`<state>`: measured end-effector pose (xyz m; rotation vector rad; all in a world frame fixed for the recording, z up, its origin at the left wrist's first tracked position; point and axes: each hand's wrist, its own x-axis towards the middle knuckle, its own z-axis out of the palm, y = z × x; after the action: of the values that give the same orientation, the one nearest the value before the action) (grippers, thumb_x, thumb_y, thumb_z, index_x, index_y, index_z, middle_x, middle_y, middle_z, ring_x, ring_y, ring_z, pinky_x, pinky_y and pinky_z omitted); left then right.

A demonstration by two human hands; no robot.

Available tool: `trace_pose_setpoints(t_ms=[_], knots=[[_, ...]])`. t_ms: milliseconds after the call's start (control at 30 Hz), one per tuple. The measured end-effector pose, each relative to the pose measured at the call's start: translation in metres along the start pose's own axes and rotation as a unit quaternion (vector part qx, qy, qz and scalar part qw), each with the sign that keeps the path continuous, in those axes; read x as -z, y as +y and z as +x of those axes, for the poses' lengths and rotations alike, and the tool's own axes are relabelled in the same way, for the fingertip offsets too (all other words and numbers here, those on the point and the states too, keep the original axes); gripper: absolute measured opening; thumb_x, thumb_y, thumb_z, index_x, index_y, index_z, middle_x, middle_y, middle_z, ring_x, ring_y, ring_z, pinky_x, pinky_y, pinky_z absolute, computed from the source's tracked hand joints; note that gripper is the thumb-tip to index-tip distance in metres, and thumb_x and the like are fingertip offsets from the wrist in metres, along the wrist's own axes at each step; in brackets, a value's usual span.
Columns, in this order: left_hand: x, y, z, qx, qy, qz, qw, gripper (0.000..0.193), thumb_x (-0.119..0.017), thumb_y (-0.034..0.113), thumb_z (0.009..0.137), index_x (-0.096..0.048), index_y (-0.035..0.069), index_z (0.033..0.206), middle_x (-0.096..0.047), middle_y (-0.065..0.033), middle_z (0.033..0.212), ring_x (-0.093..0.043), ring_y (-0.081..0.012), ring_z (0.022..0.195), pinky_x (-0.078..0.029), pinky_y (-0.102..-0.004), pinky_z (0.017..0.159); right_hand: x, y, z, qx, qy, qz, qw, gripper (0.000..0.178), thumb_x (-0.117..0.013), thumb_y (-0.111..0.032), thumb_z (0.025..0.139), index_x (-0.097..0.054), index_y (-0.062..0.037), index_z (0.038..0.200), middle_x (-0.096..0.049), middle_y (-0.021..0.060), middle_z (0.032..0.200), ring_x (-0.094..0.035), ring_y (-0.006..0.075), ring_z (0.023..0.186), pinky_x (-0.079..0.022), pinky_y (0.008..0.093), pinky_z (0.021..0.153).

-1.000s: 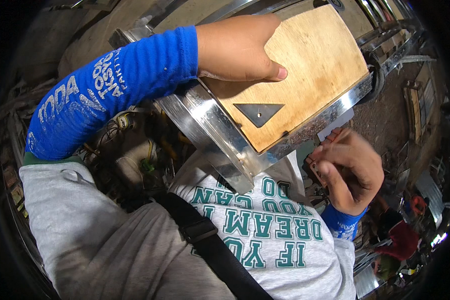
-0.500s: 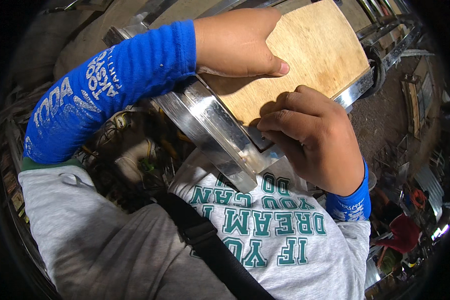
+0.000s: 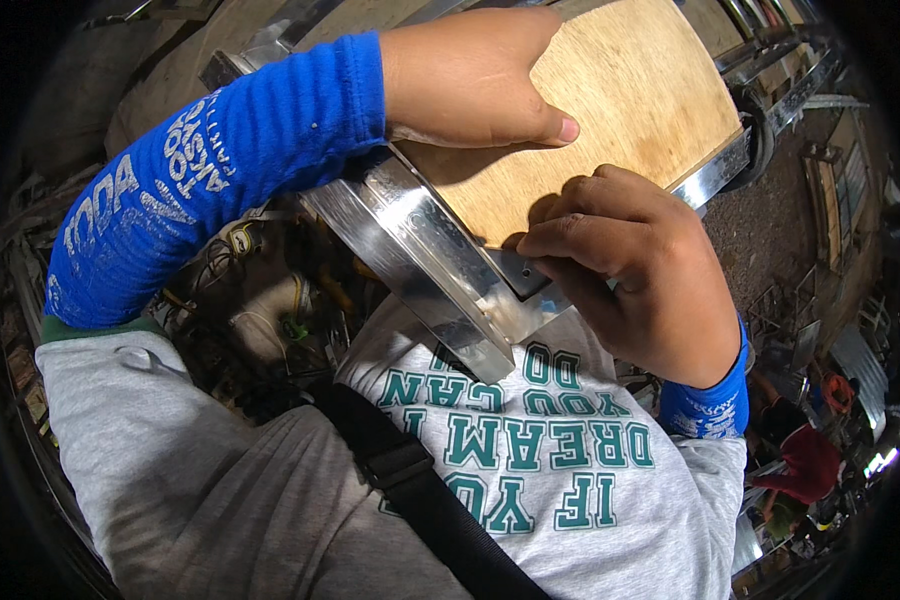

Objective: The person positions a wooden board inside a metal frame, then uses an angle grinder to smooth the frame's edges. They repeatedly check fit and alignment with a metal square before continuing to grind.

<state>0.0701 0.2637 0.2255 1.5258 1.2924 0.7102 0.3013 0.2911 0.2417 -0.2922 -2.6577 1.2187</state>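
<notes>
A thin wooden board (image 3: pixel 630 90) with rounded corners lies within a shiny metal frame (image 3: pixel 420 240) close to my chest. My left hand (image 3: pixel 475 75) grips the board from its left side, thumb flat on top; the other fingers are mostly hidden past the edge. At the board's near corner my right hand (image 3: pixel 635 270) is closed, thumb and fingers pinched together. What they hold, if anything, is hidden. Just beside those fingertips, a dark corner plate (image 3: pixel 518 272) with a small hole shows inside the frame, below the board's near edge.
A dark curved metal piece (image 3: pixel 760 145) sits at the frame's right side, with more metal bars behind. Cables and tools (image 3: pixel 260 270) lie below on the left. At lower right is another person in a red top (image 3: pixel 808 465), near an orange coil (image 3: pixel 838 393).
My right hand has shifted slightly, and more of the dark corner plate with its hole shows beside the fingertips. My left hand stays on the board, its forearm a little further left.
</notes>
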Motion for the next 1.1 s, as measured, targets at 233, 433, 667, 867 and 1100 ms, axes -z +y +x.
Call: trace_pose_setpoints(t_ms=[233,433,667,867,1100], knots=[[0.003,0.007,-0.003,-0.081,-0.023,0.032,0.996,0.061,-0.073,0.008,0.090,-0.048,-0.005,0.144,-0.065,-0.0255,0.131,-0.063,-0.0338,0.123,-0.048,-0.0416,0.108,-0.003,-0.008,-0.002,-0.038,0.003,-0.024,0.999,0.022,-0.078,0.007,0.075,-0.076,-0.0019,0.095,-0.071,0.0120,0.096,-0.070,0.0306,0.093,-0.057,0.0402,0.079],[0.001,-0.004,0.005,-0.053,-0.026,-0.020,0.998,0.059,-0.071,0.006,0.090,-0.049,-0.005,0.143,-0.065,-0.0252,0.132,-0.062,-0.0332,0.125,-0.047,-0.0414,0.109,-0.004,-0.007,-0.002,-0.026,0.001,-0.042,0.999,0.022,-0.077,0.007,0.076,-0.075,-0.0014,0.096,-0.071,0.0122,0.096,-0.069,0.0317,0.094,-0.056,0.0409,0.078],[0.001,-0.005,-0.003,-0.115,-0.004,0.013,0.993,0.060,-0.071,0.008,0.089,-0.049,-0.005,0.143,-0.065,-0.0259,0.131,-0.062,-0.0343,0.125,-0.047,-0.0417,0.109,0.021,0.003,0.000,0.022,-0.008,0.038,0.999,0.023,-0.073,0.008,0.081,-0.074,-0.0001,0.102,-0.074,0.0141,0.103,-0.072,0.0282,0.091,-0.057,0.0386,0.080],[0.017,0.014,0.009,0.001,-0.082,-0.009,0.997,0.066,-0.078,0.017,0.084,-0.050,-0.007,0.138,-0.065,-0.0283,0.130,-0.063,-0.0346,0.123,-0.048,-0.0411,0.107,0.120,0.094,-0.030,-0.055,0.241,-0.199,0.948,0.028,-0.065,-0.009,0.102,-0.072,0.0008,0.128,-0.076,0.0152,0.119,-0.072,0.0229,0.113,-0.057,0.0327,0.100],[0.009,0.004,-0.004,-0.163,-0.043,0.045,0.985,0.087,-0.090,0.025,0.073,-0.044,-0.007,0.140,-0.064,-0.0273,0.126,-0.066,-0.0345,0.112,-0.053,-0.0391,0.099,0.199,0.241,0.021,-0.173,0.115,-0.299,0.931,0.050,-0.060,-0.044,0.107,-0.066,-0.0071,0.141,-0.069,0.0156,0.137,-0.064,0.0287,0.130,-0.049,0.0378,0.111]])
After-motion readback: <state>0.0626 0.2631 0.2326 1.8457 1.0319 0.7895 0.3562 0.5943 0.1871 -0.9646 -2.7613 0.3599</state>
